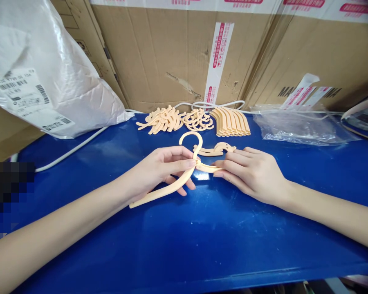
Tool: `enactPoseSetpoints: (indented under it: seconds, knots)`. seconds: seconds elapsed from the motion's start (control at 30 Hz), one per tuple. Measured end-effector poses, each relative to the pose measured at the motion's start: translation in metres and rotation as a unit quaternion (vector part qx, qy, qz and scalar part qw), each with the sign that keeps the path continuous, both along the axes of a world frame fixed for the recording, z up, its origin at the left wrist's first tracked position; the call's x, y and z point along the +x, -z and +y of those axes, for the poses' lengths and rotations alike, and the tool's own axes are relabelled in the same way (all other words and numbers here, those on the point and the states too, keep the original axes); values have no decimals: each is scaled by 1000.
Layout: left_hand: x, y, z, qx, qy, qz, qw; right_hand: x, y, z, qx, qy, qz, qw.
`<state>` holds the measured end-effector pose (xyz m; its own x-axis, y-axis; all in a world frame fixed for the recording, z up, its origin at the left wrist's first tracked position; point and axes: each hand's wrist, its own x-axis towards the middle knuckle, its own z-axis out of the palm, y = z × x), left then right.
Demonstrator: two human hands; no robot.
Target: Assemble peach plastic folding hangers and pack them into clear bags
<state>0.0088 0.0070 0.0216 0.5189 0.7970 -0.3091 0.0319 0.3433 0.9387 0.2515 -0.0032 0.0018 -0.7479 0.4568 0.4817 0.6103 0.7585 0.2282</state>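
Observation:
A cream plastic hanger [168, 188], made of a round hook and two arms joined at the middle, is held above the blue table [184, 245]. My left hand [165, 167] pinches it at the joint below the hook, with one arm slanting down to the left. The fingers of my right hand [248, 171] are closed on the other arm, which points right; its far end is hidden in them. Just behind lies a cream hanger piece with an animal-shaped end [222, 148].
Along the back lie a pile of cream pieces [165, 119], loose hooks [198, 120] and stacked hanger arms [231, 121]. A clear plastic bag [300, 128] lies at right. A white parcel bag [55, 81] stands left near a white cable [73, 152]. Cardboard boxes [159, 53] wall off the rear.

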Motion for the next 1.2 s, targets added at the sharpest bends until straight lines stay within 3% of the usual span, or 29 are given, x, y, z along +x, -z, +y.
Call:
enactPoseSetpoints:
  seconds: [0.3,0.7,0.97,1.2]
  knots:
    - [2,0,0,22,0,17,1000,0,-1,-7,21,-5,-3,1000]
    - [1,4,4,51,27,48,997,1,4,-2,-71,9,-25,997]
    - [1,4,5,55,53,61,995,2,5,-3,-71,26,-6,997]
    - [-2,6,6,43,59,40,997,4,3,1,-78,2,-3,997]
